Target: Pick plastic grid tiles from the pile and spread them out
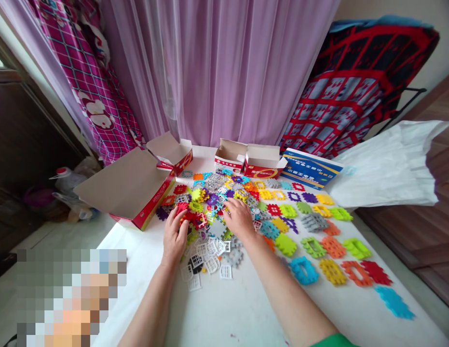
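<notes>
Plastic pieces (217, 228) lie under my left hand (174, 237) and right hand (240, 220), seemingly being picked over; I can't tell whether either grip is closed; next calls for pinching one.

A pleated lilac fabric curtain (224, 72) hangs behind the white-topped table (217, 313). To its left hangs a magenta cloth (85, 72) with a pale grid pattern and cartoon figures; to its right, a red, black and grey patterned blanket (329, 96). A crumpled white bag-like sheet (394, 164) spreads at the table's far right. A translucent container with a red cap (67, 180) is near a dark brown panel (21, 130) at left; brown wooden panelling (394, 250) fills the right side.
</notes>
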`<state>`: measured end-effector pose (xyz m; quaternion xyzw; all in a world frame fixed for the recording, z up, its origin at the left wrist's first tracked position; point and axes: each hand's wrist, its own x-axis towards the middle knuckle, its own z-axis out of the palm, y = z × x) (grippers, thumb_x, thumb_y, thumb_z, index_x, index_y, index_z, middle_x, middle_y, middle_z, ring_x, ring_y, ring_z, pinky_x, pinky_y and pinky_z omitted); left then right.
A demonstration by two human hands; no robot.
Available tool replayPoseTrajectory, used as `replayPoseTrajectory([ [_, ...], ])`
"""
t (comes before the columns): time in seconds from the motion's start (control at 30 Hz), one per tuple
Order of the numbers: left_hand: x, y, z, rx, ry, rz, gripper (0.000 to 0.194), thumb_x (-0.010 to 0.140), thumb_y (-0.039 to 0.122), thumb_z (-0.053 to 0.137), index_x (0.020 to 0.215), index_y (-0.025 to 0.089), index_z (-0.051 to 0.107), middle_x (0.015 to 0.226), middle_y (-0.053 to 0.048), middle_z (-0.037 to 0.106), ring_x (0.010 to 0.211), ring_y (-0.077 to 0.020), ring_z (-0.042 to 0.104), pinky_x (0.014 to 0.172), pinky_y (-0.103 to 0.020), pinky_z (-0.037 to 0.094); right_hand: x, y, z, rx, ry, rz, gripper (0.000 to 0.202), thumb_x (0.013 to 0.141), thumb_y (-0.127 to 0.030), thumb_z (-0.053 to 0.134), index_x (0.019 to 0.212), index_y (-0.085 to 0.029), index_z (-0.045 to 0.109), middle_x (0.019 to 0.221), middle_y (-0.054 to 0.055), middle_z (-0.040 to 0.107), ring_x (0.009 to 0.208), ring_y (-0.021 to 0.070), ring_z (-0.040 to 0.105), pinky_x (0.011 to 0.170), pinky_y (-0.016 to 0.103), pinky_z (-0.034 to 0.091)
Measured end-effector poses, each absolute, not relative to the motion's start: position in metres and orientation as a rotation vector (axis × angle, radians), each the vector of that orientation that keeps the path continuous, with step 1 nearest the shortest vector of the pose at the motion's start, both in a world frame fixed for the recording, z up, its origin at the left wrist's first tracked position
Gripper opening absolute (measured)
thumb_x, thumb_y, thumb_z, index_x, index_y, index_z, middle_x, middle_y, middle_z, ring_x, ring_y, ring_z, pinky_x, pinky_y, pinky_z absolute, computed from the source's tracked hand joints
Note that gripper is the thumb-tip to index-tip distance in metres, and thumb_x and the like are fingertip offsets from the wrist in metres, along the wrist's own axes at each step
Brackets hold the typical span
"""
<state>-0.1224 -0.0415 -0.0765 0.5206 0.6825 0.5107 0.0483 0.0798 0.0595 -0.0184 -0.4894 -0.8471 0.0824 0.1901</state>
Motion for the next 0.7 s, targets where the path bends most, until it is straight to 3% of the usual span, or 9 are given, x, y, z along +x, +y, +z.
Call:
replayPoseTrajectory([
  [0.17, -0.116, -0.047, -0.066, 1.707, 2.121, 1.393, 0.041, 0.095, 0.042, 0.041, 0.123, 0.024, 0.065, 0.148, -0.011, 0.049, 0.141, -0.0269, 0.040, 0.116, -0.051, 0.031, 0.089, 0.011, -0.034, -1.183, -2.391, 0.349, 0.030, 0.086, -0.028, 0.064, 0.115, -0.023, 0.069, 0.121, 0.008, 0.069, 0.113, 0.0243, 0.060, 0.101, 0.041, 0.045],
  [0.3, -0.092, -0.055, -0.053, 2.018, 2.317, 1.106, 0.041, 0.089, 0.044, 0.055, 0.125, 0.028, 0.066, 0.157, -0.011, 0.038, 0.149, -0.0359, 0.022, 0.118, -0.064, 0.013, 0.101, -0.004, -0.056, -1.153, -2.283, 0.376, 0.033, 0.083, -0.020, 0.064, 0.116, -0.022, 0.068, 0.123, 0.009, 0.068, 0.116, 0.0237, 0.059, 0.103, 0.041, 0.046],
  [0.4, -0.072, -0.058, -0.049, 2.332, 2.107, 0.866, 0.044, 0.086, 0.047, 0.062, 0.128, 0.034, 0.064, 0.155, -0.008, 0.043, 0.147, -0.0364, 0.027, 0.118, -0.065, 0.010, 0.120, 0.009, -0.052, -1.214, -2.131, 0.339, 0.026, 0.087, -0.021, 0.056, 0.108, -0.021, 0.071, 0.123, 0.011, 0.067, 0.114, 0.0231, 0.061, 0.099, 0.039, 0.048],
  [0.5, -0.062, -0.058, -0.051, 2.437, 1.935, 0.695, 0.042, 0.085, 0.048, 0.064, 0.126, 0.039, 0.065, 0.153, -0.007, 0.046, 0.145, -0.0372, 0.032, 0.116, -0.068, 0.012, 0.140, 0.012, -0.033, -1.325, -2.121, 0.331, 0.019, 0.089, -0.022, 0.053, 0.094, -0.023, 0.071, 0.103, 0.007, 0.072, 0.098, 0.0198, 0.066, 0.087, 0.032, 0.051],
  [0.63, -0.064, -0.056, -0.056, 2.380, 2.074, 0.638, 0.042, 0.085, 0.045, 0.065, 0.125, 0.034, 0.067, 0.150, -0.012, 0.049, 0.143, -0.0394, 0.035, 0.115, -0.068, 0.014, 0.151, -0.024, -0.019, -1.523, -2.323, 0.305, 0.006, 0.082, -0.031, 0.067, 0.081, -0.025, 0.069, 0.088, 0.003, 0.072, 0.088, 0.0211, 0.066, 0.078, 0.031, 0.050],
  [0.7, -0.066, -0.055, -0.057, 2.380, 2.114, 0.632, 0.041, 0.086, 0.042, 0.064, 0.125, 0.032, 0.067, 0.150, -0.012, 0.049, 0.142, -0.0388, 0.036, 0.116, -0.067, 0.014, 0.150, -0.045, -0.025, -1.585, -2.388, 0.247, 0.018, 0.076, -0.036, 0.074, 0.089, -0.025, 0.069, 0.093, 0.005, 0.071, 0.092, 0.0246, 0.066, 0.078, 0.033, 0.050],
])
